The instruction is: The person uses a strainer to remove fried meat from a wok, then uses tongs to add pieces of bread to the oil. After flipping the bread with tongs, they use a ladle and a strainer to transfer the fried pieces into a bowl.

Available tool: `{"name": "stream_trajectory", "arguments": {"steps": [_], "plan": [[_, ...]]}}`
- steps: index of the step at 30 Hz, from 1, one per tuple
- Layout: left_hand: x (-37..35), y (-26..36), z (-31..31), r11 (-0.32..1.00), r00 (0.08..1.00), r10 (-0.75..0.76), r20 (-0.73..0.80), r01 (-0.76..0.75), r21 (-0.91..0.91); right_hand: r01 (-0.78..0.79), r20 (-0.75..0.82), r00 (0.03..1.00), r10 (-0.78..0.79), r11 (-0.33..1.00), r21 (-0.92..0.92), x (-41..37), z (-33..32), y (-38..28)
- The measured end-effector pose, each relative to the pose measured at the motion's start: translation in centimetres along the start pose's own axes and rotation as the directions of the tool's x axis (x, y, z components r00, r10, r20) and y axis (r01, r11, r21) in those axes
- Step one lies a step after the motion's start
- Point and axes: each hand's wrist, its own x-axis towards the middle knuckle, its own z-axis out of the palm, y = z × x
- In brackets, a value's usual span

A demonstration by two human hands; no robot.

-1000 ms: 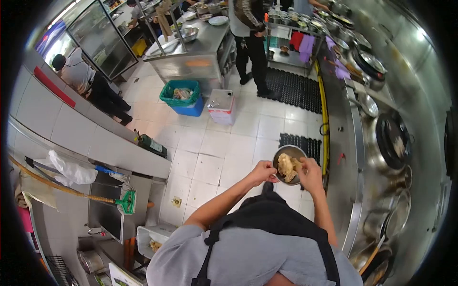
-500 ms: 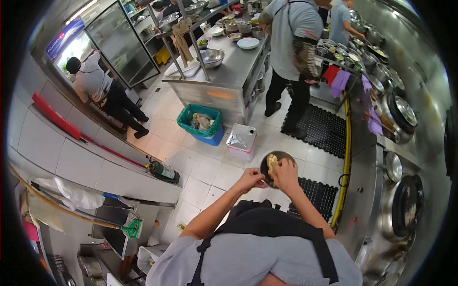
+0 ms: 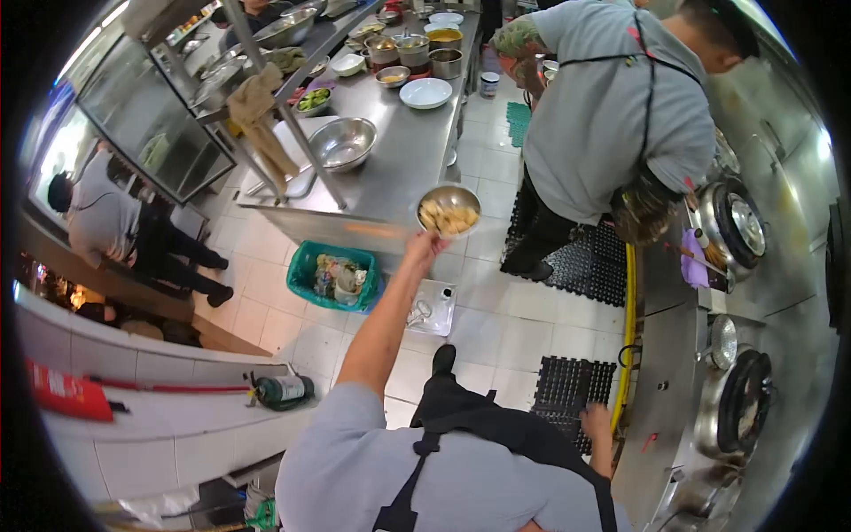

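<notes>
My left hand (image 3: 427, 246) reaches forward and grips the near rim of a small steel bowl (image 3: 470, 197). Pale yellow-brown pieces of food (image 3: 448, 218) lie in the bowl, too small to name for certain. The bowl is held over the floor, just off the corner of the steel counter (image 3: 390, 191). My right hand (image 3: 597, 421) hangs low by my right side, away from the bowl, above a black rubber mat (image 3: 558, 390). Its fingers are small and partly hidden, and I see nothing held in it.
A bin with a green liner (image 3: 301, 266) and a square tin (image 3: 434, 310) stand ahead on the tiled floor. One co-worker (image 3: 620, 106) stands ahead right by the stoves; another person (image 3: 111, 213) is at left. The counter bears a large bowl (image 3: 346, 142) and several dishes.
I have moved forward towards the counter. Earlier both hands were at the bowl; now the left alone holds it farther out, and the right has left the food and dropped to my side.
</notes>
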Motion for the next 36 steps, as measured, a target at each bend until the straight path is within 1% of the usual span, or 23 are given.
{"name": "stream_trajectory", "arguments": {"steps": [2,5,7,8,10,11,12,14,15,16,17,18,19,21,24,28,30,31,32,33,34,35,36], "plan": [[6.2,3.8,1.6,0.997,0.999,0.044,-0.025,-0.046,-0.067,-0.269,0.214,0.941,0.263,0.963,-0.001,-3.5,5.8,3.8],[13.8,8.4,4.2,0.950,0.974,0.194,-0.116,-0.216,-0.224,-0.466,0.129,0.885,0.448,0.840,0.278,-10.9,8.1,1.0],[20.3,10.2,3.5,0.945,0.944,0.162,-0.288,-0.233,-0.231,-0.538,0.184,0.840,0.510,0.743,0.398,-12.6,10.0,-1.3],[22.7,10.6,2.5,0.904,0.885,0.416,-0.210,-0.377,0.203,-0.566,0.231,0.822,0.521,0.698,0.439,-13.5,11.0,-2.2],[27.6,10.6,-1.7,0.890,0.896,0.440,-0.057,-0.426,0.165,-0.594,0.314,0.802,0.508,0.625,0.505,-15.2,13.1,-4.0],[30.9,10.0,-2.5,0.936,0.973,0.230,0.002,-0.220,-0.276,-0.600,0.340,0.797,0.499,0.590,0.541,-16.5,14.3,-4.9],[30.2,9.6,-3.0,0.883,0.991,-0.005,0.135,0.068,-0.464,-0.579,0.342,0.812,0.473,0.583,0.570,-17.9,15.9,-5.5],[19.2,8.4,2.8,0.941,0.962,-0.096,0.258,0.172,-0.293,-0.498,0.301,0.866,0.399,0.637,0.588,-19.6,19.7,-6.2],[15.4,6.3,4.2,0.964,0.951,-0.160,0.266,0.209,-0.165,-0.429,0.349,0.898,0.269,0.712,0.555,-19.1,21.7,-5.2],[10.9,3.5,4.2,0.976,0.904,-0.188,0.383,0.214,-0.025,-0.602,0.443,0.798,0.409,0.510,0.614,-18.5,21.7,-6.8],[14.3,-3.2,-0.4,0.921,0.415,-0.174,0.893,0.389,-0.001,-0.703,0.540,0.706,0.457,0.367,0.609,-17.0,21.7,-7.4],[8.8,-6.8,-1.9,0.909,0.592,-0.386,0.708,0.377,0.179,-0.715,0.539,0.695,0.476,0.374,0.591,-15.9,19.3,-8.5],[3.3,-9.5,-2.4,0.763,0.647,-0.635,0.422,0.443,0.470,-0.711,0.526,0.690,0.498,0.330,0.621,-15.1,17.9,-9.3],[-4.3,-13.8,-3.6,0.462,0.518,-0.837,0.175,0.501,0.732,-0.698,0.511,0.667,0.542,0.217,0.682,-13.9,15.0,-10.5],[-12.0,-18.6,-3.7,0.147,0.323,-0.945,0.040,0.312,0.939,-0.617,0.397,0.715,0.576,0.251,0.746,-13.8,16.8,-8.9],[-18.1,-23.2,-0.7,0.011,0.234,-0.972,0.025,-0.063,0.998,-0.625,0.463,0.696,0.548,0.146,0.767,-17.4,19.6,-6.9],[-20.3,-25.2,0.9,-0.036,0.213,-0.977,0.018,-0.247,0.968,-0.674,0.581,0.703,0.411,0.121,0.729,-19.6,24.5,-6.1],[-21.5,-26.3,2.0,-0.055,0.199,-0.980,0.016,-0.343,0.938,-0.596,0.528,0.758,0.383,0.079,0.799,-20.6,29.0,-5.4],[-22.4,-27.6,3.0,-0.068,0.182,-0.983,0.012,-0.430,0.900,-0.511,0.466,0.806,0.364,0.033,0.859,-22.2,29.0,-5.5],[-23.4,-29.0,4.0,-0.081,0.160,-0.987,0.004,-0.523,0.848,-0.578,0.539,0.755,0.374,-0.010,0.816,-24.1,29.0,-5.0],[-24.3,-30.2,5.0,-0.086,0.138,-0.990,-0.003,-0.601,0.795,-0.640,0.609,0.700,0.374,-0.051,0.767,-27.2,24.7,-4.8],[-25.3,-31.7,5.9,-0.082,0.113,-0.994,-0.007,-0.670,0.738,-0.573,0.626,0.698,0.346,-0.253,0.779,-29.8,23.5,-4.5],[-26.3,-33.0,7.0,-0.074,0.086,-0.996,-0.017,-0.730,0.680,-0.560,0.655,0.663,0.362,-0.340,0.755,-32.1,22.3,-3.6]]}}
